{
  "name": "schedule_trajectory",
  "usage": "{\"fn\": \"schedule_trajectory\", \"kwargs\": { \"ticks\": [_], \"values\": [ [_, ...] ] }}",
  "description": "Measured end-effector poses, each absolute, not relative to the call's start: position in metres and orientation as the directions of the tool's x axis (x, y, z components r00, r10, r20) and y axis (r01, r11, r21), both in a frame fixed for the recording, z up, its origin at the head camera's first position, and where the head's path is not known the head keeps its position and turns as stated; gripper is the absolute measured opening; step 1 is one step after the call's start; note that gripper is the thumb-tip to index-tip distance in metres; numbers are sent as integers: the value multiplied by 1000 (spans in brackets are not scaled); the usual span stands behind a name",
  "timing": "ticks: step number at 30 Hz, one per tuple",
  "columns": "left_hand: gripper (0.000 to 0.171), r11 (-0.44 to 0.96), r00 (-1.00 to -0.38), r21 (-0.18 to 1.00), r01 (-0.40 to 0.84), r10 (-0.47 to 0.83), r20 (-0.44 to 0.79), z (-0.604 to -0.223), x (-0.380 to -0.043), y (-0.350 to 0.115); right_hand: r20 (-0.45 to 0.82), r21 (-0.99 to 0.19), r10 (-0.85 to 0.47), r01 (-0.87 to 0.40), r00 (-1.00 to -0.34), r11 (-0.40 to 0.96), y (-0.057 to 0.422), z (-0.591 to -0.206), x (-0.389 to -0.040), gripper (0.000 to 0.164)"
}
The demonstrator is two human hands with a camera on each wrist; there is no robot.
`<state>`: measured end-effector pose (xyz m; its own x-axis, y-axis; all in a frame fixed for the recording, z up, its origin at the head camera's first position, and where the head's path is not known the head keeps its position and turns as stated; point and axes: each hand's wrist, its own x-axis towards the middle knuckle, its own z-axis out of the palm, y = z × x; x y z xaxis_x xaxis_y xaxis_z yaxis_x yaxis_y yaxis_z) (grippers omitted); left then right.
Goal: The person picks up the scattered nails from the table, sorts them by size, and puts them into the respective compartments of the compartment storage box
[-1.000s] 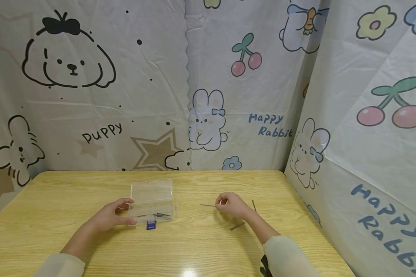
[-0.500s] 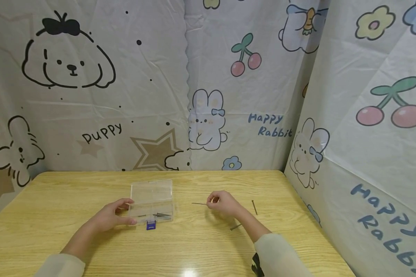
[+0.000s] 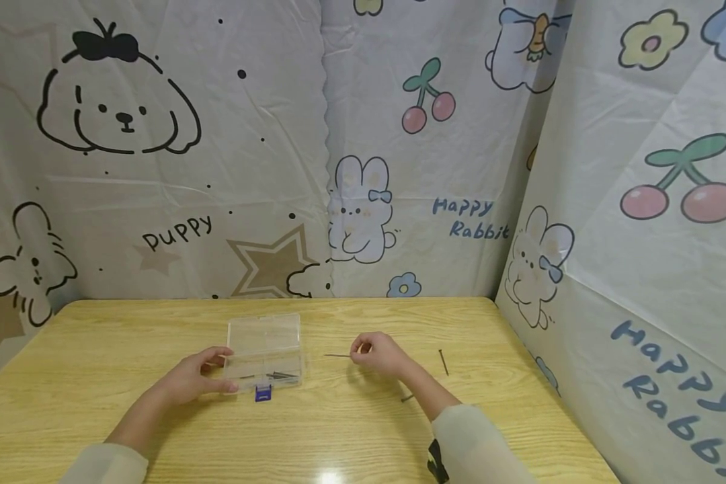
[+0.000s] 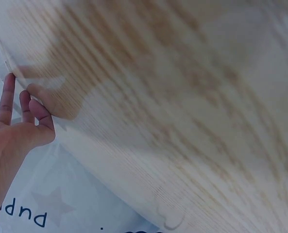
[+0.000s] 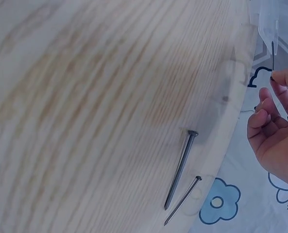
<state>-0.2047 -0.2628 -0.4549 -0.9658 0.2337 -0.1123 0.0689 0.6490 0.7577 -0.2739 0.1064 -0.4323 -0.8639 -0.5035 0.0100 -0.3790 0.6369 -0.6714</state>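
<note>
A clear plastic box (image 3: 263,334) lies with its lid open on the table, a blue latch (image 3: 263,393) at its front. Several nails (image 3: 282,375) are in its front part. My left hand (image 3: 189,378) holds the box by its left side, thumb at the front corner and fingers farther back. To the right of the box, my right hand (image 3: 382,353) pinches a nail (image 3: 337,355) between thumb and fingertips. The nail's free end points left toward the box. In the right wrist view, this nail (image 5: 273,56) overlaps the box's edge.
Two loose nails lie on the wooden table (image 3: 339,430) to the right: one nail (image 3: 444,362) beyond my right forearm, another nail (image 3: 407,398) partly hidden by it. Cartoon-printed cloth (image 3: 266,168) hangs behind the table and along its right side.
My right hand has moved left with the nail, closer to the box, uncovering the farther loose nail. The left hand and the box have stayed in place.
</note>
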Motion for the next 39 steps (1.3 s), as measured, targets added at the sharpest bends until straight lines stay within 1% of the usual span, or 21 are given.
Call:
{"fn": "schedule_trajectory", "kwargs": {
  "ticks": [14, 21, 39],
  "values": [
    [77, 648, -967, 758, 71, 231, -107, -453, -204, -263, 17, -656, -517, -399, -856, 640, 88, -428, -277, 7],
    [78, 654, -967, 754, 62, 227, -118, -453, -204, -263, 12, -678, -529, -396, -849, 620, 79, -429, -276, 7],
    [77, 644, -966, 763, 60, 229, -118, -454, -204, -263, 26, -688, -536, -404, -844, 603, 50, -436, -274, 6]
  ]
}}
